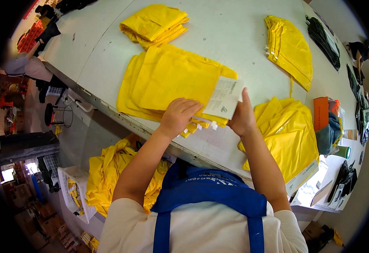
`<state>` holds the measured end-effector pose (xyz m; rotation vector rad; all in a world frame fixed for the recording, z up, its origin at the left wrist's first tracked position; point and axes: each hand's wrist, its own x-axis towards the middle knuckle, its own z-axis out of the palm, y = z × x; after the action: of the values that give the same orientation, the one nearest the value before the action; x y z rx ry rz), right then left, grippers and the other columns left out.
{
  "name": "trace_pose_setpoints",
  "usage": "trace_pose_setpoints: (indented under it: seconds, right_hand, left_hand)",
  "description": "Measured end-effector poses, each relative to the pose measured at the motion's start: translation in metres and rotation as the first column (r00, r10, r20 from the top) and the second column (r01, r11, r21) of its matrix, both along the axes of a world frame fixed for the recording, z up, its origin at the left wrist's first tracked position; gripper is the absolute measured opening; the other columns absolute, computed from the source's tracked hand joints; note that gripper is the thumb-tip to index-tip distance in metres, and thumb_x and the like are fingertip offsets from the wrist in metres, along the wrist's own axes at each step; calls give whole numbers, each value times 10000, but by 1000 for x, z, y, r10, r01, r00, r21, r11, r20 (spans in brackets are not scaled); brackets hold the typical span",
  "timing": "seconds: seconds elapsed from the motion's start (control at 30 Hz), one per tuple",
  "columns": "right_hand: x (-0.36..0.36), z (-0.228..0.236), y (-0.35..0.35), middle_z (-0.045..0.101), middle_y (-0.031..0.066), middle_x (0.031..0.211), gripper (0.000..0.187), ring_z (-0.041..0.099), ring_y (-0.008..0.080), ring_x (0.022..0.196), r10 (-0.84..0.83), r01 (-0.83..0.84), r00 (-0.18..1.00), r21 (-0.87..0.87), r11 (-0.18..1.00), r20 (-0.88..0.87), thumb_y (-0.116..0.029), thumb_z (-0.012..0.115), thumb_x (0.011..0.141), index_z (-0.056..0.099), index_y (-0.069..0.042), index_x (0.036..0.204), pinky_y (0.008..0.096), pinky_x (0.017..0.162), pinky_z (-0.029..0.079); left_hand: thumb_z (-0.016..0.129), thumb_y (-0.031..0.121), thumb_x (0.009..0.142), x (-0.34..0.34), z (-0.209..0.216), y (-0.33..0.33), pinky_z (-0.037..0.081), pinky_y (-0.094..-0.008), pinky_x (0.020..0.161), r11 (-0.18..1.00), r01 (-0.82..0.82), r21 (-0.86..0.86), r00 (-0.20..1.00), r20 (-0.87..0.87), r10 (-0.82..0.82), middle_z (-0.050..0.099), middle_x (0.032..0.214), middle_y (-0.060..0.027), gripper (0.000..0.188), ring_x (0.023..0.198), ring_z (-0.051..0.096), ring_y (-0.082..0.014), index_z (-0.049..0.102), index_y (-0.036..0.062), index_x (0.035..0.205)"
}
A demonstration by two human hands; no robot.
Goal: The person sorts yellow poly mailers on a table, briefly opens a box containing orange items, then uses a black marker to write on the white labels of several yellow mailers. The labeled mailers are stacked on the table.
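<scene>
A stack of folded yellow fabric pieces (pixel 174 80), thin and slightly shiny, lies on the pale table in front of me. My left hand (pixel 180 117) rests on its near edge, fingers stretched flat over the cloth. At the right end of the stack is a white printed card (pixel 223 98). My right hand (pixel 242 114) grips the card's right edge, thumb pointing up; its other fingers are partly hidden beneath. Small white tags (pixel 207 125) stick out from the stack's near side.
Other folded yellow bundles lie at the far left (pixel 155 24) and far right (pixel 290 48). A yellow pile (pixel 283 135) with cards (pixel 303 176) sits by my right forearm. An orange box (pixel 320 114) stands beyond. Left below the table edge, yellow cloth (pixel 108 177) spills beside a white crate (pixel 73 173). Another person (pixel 28 65) is far left.
</scene>
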<state>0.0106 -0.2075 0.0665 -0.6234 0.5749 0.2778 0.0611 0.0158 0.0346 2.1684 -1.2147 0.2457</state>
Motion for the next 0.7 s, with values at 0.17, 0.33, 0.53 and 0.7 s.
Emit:
trace_pose_setpoints:
  seconds: [0.17,0.33,0.53,0.7]
  right_hand:
    - [-13,-35,-29,594,181,1145,381,629,288,971,3,-15,999,-369,929,-34,-155,554,903,483,44,1220,397,840,526]
    - [-36,-10,-74,631,154,1026,289,650,230,867,-226,210,974,-291,933,-21,-76,577,880,510,53,1130,336,712,556]
    - [-59,-36,-92,634,119,1004,313,645,202,830,-352,311,931,-295,904,-99,-83,591,878,501,26,1158,294,650,535]
    - [-45,-32,-58,625,145,1050,343,649,214,869,-244,221,960,-167,961,-136,-78,580,883,482,36,1191,303,717,545]
  left_hand:
    - [686,94,699,0,-4,-5,353,-436,992,997,21,72,993,111,-29,536,1244,-103,532,1163,482,-279,550,112,1213]
    - [754,202,692,-15,-48,25,280,-473,1038,966,-260,1,964,65,259,356,1389,-151,715,1254,364,-347,417,142,1320]
    - [707,141,738,-13,-53,17,373,-435,975,966,-159,202,969,-156,192,488,1278,-145,479,1180,448,-350,534,94,1182]
    - [634,88,777,-1,-58,18,457,-415,850,975,-92,204,982,-143,122,627,1015,-116,212,998,566,-329,611,72,987]
